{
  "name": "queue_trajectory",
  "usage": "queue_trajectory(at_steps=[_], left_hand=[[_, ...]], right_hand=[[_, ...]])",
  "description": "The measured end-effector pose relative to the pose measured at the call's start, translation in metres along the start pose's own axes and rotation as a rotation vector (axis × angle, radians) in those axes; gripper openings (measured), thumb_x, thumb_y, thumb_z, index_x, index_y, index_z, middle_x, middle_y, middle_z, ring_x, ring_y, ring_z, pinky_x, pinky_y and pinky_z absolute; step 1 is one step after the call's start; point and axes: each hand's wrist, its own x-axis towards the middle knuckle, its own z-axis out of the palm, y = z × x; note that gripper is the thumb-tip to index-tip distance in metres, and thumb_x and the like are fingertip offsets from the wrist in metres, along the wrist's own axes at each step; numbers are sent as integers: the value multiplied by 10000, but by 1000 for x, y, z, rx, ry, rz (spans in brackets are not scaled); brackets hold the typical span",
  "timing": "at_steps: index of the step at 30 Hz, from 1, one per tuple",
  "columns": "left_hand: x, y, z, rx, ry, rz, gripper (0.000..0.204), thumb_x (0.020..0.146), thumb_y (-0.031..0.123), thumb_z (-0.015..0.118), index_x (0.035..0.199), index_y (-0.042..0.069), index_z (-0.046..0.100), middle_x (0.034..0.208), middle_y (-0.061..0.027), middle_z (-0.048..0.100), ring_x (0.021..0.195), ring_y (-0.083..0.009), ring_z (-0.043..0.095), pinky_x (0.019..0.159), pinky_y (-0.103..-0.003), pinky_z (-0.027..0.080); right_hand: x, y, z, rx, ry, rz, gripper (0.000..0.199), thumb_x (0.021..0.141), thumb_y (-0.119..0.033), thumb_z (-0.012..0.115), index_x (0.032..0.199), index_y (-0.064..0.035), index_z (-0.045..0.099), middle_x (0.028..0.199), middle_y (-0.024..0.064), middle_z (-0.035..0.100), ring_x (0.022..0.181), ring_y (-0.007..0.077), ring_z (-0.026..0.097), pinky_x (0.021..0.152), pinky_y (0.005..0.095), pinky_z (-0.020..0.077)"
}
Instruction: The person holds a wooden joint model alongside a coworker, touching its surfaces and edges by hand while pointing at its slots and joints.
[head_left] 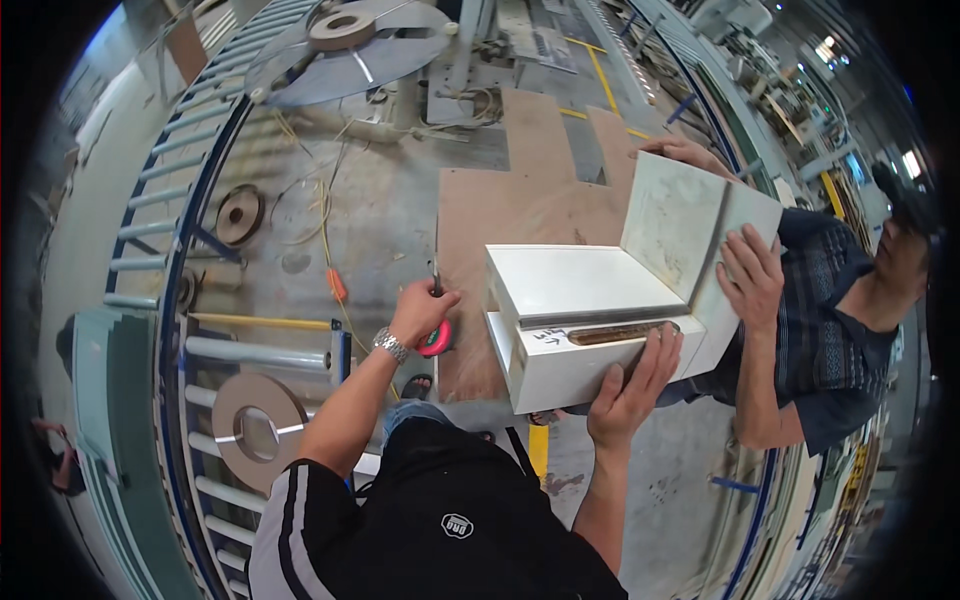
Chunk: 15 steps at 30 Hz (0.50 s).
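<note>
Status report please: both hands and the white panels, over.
Left hand grips red tape measure. Right hand steadies white panels. Co-worker's hand holds far end.

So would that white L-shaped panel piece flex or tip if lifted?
Probably stiff: the white panel piece shows thick, straight edges. Likely awkward and prone to tipping, since the right hand and a co-worker's hands both steady it.
</note>
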Motion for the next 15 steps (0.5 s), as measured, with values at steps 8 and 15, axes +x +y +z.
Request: queue_trajectory(at_steps=[8, 15], left_hand=[[-3, 11, 12, 23, -26, 45, 403, 880, 347, 801, 977, -42, 751, 873, -198, 767, 785, -313, 734, 750, -430, 562], [-13, 3, -9, 61, -29, 59, 376, 862, 315, 835, 992, -24, 740, 889, -194, 773, 812, -305, 751, 760, -411, 570]], right_hand=[[5, 4, -16, -38, 70, -39, 590, 1079, -325, 501, 1539, 44, 473, 1608, 257, 457, 1528, 512, 354, 1265, 603, 246], [121, 2, -52, -117, 97, -84, 245, 906, -145, 738, 1109, -7, 728, 1152, 184, 740, 1081, 361, 688, 967, 457, 511]])
